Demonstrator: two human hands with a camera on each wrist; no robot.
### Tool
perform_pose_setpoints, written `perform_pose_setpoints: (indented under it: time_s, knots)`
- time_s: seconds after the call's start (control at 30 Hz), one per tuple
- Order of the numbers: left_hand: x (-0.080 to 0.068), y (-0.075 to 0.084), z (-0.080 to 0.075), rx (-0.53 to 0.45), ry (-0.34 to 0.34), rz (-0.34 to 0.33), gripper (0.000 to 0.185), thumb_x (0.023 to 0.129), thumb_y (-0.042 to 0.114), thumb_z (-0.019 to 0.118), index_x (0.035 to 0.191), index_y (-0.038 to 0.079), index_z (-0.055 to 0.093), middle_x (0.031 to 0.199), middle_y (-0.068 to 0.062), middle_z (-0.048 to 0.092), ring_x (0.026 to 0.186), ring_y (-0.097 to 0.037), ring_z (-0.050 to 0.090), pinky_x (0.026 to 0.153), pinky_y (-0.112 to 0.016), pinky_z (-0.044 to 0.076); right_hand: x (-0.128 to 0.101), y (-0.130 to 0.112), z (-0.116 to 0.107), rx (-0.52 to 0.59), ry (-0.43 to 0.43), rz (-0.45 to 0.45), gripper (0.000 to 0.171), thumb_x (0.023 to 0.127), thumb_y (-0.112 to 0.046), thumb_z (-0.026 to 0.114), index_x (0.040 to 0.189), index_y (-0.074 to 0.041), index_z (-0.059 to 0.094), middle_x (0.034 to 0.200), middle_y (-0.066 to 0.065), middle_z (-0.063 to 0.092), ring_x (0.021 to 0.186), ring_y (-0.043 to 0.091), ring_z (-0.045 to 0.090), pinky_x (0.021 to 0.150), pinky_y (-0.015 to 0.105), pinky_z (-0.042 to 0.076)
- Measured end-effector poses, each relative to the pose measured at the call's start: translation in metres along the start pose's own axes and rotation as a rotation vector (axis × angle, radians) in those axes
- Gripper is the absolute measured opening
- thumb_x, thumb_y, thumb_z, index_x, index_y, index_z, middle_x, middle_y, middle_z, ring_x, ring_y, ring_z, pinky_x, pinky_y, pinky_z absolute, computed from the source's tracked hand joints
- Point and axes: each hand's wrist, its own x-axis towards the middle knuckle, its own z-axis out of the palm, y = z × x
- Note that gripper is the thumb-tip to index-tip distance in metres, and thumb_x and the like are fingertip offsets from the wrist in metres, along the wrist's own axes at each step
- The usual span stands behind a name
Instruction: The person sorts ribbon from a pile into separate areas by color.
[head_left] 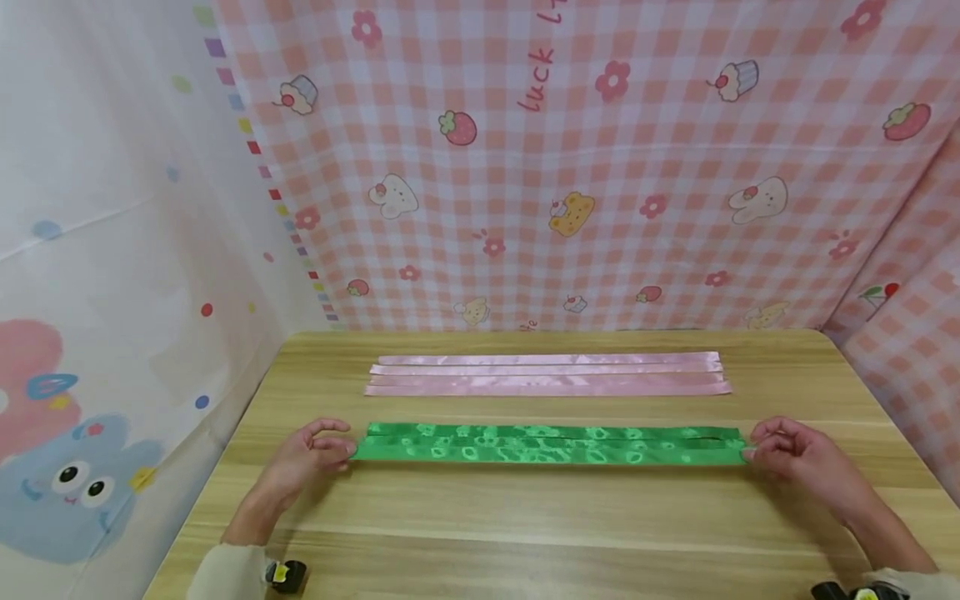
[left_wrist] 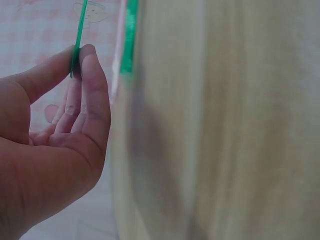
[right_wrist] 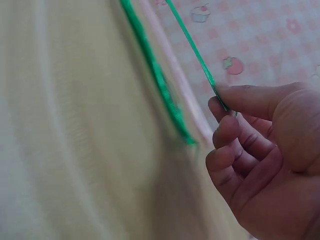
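Observation:
A shiny green ribbon (head_left: 450, 455) is stretched straight from side to side, raised above the table in both wrist views. My left hand (head_left: 318, 450) pinches its left end between thumb and index finger; the same pinch on the ribbon's end (left_wrist: 80, 30) shows in the left wrist view. At the other end, my right hand (head_left: 791, 450) pinches the ribbon between thumb and fingertips, the other fingers curled below. More green ribbons (right_wrist: 157, 75) lie on the table under and behind the held one, partly hidden by it in the head view.
Several pale pink ribbons (head_left: 547, 387) lie in parallel rows on the wooden table (head_left: 480, 517), behind the green ones. A pink checked cloth (head_left: 525, 167) hangs at the table's back edge, and a white printed cloth (head_left: 135, 250) hangs on the left.

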Motion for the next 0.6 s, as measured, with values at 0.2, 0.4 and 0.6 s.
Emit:
perform_pose_setpoints:
  time_s: [0.2, 0.4, 0.6]
  knots:
    - [0.002, -0.008, 0.004, 0.011, 0.016, -0.024, 0.04, 0.093, 0.0, 0.066, 0.126, -0.011, 0.046, 0.089, -0.004, 0.074, 0.081, -0.012, 0.068, 0.074, -0.028, 0.058, 0.001, 0.01, 0.008, -0.052, 0.018, 0.029, 0.024, 0.093, -0.008, 0.068, 0.106, 0.004, 0.052, 0.074, -0.006, 0.062, 0.057, 0.011, 0.053, 0.049, 0.028, 0.046]
    - [0.007, -0.012, 0.009, 0.058, 0.048, -0.046, 0.042, 0.093, -0.001, 0.065, 0.128, -0.011, 0.044, 0.091, -0.007, 0.075, 0.078, -0.012, 0.068, 0.07, -0.028, 0.058, 0.001, 0.019, 0.008, -0.078, 0.037, 0.036, 0.026, 0.093, -0.009, 0.068, 0.107, 0.005, 0.051, 0.074, -0.008, 0.062, 0.056, 0.011, 0.053, 0.049, 0.028, 0.047]
    - [0.012, -0.016, 0.011, 0.087, 0.101, -0.082, 0.044, 0.091, 0.004, 0.07, 0.127, -0.009, 0.048, 0.088, -0.004, 0.075, 0.077, -0.01, 0.067, 0.067, -0.025, 0.057, 0.002, 0.025, 0.007, -0.056, 0.033, 0.036, 0.025, 0.094, -0.01, 0.068, 0.108, 0.001, 0.051, 0.076, -0.009, 0.064, 0.056, 0.01, 0.052, 0.048, 0.029, 0.046]
